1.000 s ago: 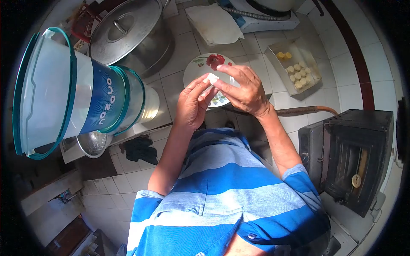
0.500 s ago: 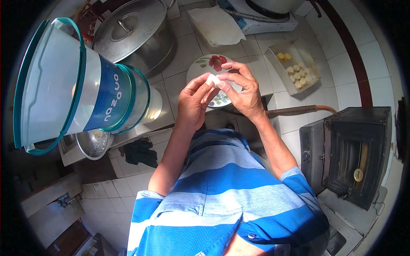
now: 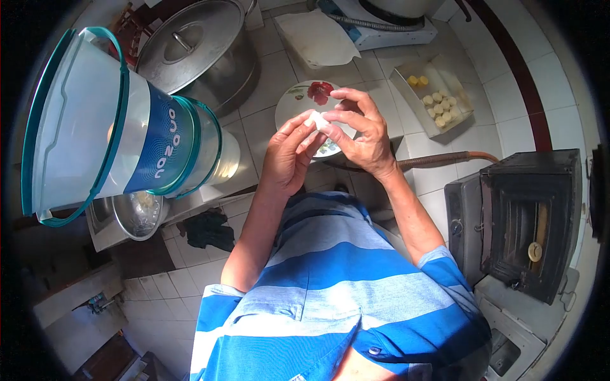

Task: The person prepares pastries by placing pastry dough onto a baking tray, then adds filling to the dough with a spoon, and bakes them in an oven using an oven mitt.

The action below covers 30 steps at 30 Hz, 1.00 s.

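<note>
A small white piece (image 3: pixel 319 121), soft-looking and perhaps dough, is held up between my two hands over a flower-patterned plate (image 3: pixel 289 105). My left hand (image 3: pixel 287 149) pinches its left side between thumb and fingers. From the right, my right hand (image 3: pixel 368 136) has its thumb and index finger closed on the piece, with the other fingers raised and curved. The hands cover part of the plate, and a red flower shows near its far rim.
A rectangular tray (image 3: pixel 438 129) holds several pale round pieces and a few yellow ones at the right. Left stand a lidded metal pot (image 3: pixel 222 82), a large clear bucket (image 3: pixel 76 127) and a metal bowl (image 3: pixel 136 219). A hose (image 3: pixel 438 160) runs toward a dark oven (image 3: pixel 530 222).
Both hands stay in nearly the same place on the white piece. The right fingers shift slightly around it, and the view tilts a little.
</note>
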{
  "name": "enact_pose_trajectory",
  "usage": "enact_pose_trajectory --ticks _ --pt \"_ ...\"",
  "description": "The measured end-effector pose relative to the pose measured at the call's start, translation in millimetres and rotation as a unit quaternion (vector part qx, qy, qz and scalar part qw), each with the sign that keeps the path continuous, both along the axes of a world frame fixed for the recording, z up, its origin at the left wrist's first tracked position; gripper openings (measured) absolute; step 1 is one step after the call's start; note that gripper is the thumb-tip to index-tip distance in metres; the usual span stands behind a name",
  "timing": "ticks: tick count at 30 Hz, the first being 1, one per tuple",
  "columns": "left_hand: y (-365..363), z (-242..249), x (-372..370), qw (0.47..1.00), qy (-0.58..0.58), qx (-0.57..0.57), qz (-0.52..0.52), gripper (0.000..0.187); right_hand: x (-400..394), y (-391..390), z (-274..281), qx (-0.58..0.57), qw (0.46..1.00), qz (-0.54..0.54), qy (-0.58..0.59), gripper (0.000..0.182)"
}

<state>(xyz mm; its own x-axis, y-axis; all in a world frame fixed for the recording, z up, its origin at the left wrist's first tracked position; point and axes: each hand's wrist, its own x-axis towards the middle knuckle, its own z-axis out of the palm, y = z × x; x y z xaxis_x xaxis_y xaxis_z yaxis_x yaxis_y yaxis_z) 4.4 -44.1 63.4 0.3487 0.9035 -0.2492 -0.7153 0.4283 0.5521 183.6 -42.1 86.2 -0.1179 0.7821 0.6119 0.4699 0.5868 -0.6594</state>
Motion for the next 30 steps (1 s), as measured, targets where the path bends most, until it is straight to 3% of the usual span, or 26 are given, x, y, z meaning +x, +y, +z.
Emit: enact_pose_trajectory --ticks 9,11,12,14,16,18,19,20,21,22,30 --pt "-4.6 7.2 5.7 0.998 0.050 0.042 0.001 0.032 1.3 2.8 -5.3 -0.018 1.000 0.012 0.023 0.013" --pt "-3.7 6.1 6.7 0.998 0.048 0.043 -0.005 0.032 -1.1 2.2 -12.2 -0.214 0.946 0.087 0.227 0.018" --pt "-2.1 3.8 6.1 0.999 0.019 0.039 -0.017 0.032 -2.9 1.6 -11.2 -0.214 0.946 0.085 0.228 0.018" --pt "0.0 -0.1 4.8 0.999 -0.010 0.036 -0.029 0.032 -4.9 1.7 -7.0 -0.406 0.774 0.150 0.462 0.024" --pt "0.8 -3.1 2.0 0.995 -0.089 -0.006 -0.046 0.033 -3.6 2.2 -9.2 -0.405 0.772 0.141 0.468 0.028" --pt "1.1 -1.4 0.8 0.993 -0.107 -0.020 -0.043 0.035 -1.5 1.0 -4.7 -0.293 0.849 0.149 0.414 0.031" --pt "1.5 -0.6 0.9 0.990 -0.127 -0.033 -0.044 0.036 3.1 1.0 -5.9 -0.249 0.902 0.128 0.328 0.030" --pt "1.5 0.0 1.2 0.990 -0.126 -0.032 -0.044 0.036 5.3 1.6 -4.4 -0.248 0.902 0.128 0.328 0.030" --pt "1.0 0.4 1.8 0.993 -0.111 -0.038 -0.031 0.038 7.3 2.0 -1.1 -0.158 0.967 0.082 0.185 0.029" --pt "0.6 0.7 2.6 0.994 -0.095 -0.043 -0.018 0.039 8.5 2.1 2.8 -0.062 0.997 0.031 0.036 0.027" --pt "3.9 0.3 5.9 0.999 -0.052 0.003 -0.011 0.038 8.2 3.7 -6.3 -0.062 0.997 0.035 0.029 0.030"
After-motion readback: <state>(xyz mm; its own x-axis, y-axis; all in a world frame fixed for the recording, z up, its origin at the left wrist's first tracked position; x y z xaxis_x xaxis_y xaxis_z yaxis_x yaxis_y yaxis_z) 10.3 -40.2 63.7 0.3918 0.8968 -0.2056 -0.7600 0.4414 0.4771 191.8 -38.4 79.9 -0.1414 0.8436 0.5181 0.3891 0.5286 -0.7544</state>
